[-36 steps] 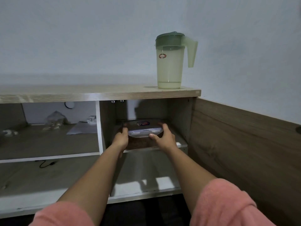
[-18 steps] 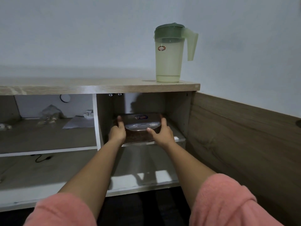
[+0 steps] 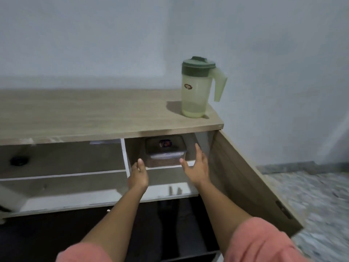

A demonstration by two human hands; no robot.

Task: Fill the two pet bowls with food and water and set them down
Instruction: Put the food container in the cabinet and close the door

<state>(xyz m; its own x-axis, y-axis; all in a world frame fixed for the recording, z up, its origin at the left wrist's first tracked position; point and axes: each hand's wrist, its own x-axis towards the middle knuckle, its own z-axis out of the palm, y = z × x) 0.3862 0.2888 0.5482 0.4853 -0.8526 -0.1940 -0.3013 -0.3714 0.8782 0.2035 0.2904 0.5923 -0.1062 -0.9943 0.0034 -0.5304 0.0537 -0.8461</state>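
Observation:
A clear lidded food container (image 3: 164,151) with brown pet food sits on the upper shelf of the cabinet's right compartment. My left hand (image 3: 138,174) hovers just in front of its left side, fingers straight, holding nothing. My right hand (image 3: 197,166) is spread open beside its right side, apart from it. A green plastic pitcher (image 3: 196,87) with a dark green lid stands upright on the cabinet top (image 3: 94,118) near the right end. No pet bowls are in view.
The cabinet's open wooden door (image 3: 251,178) juts out on the right. A white divider (image 3: 125,157) separates the left compartment, where a dark round object (image 3: 18,160) lies on the shelf. Grey speckled floor (image 3: 311,195) lies at the right.
Both hands held the food container on the shelf; now they have let go and pulled back a little. My head has risen, so I look down on the cabinet top.

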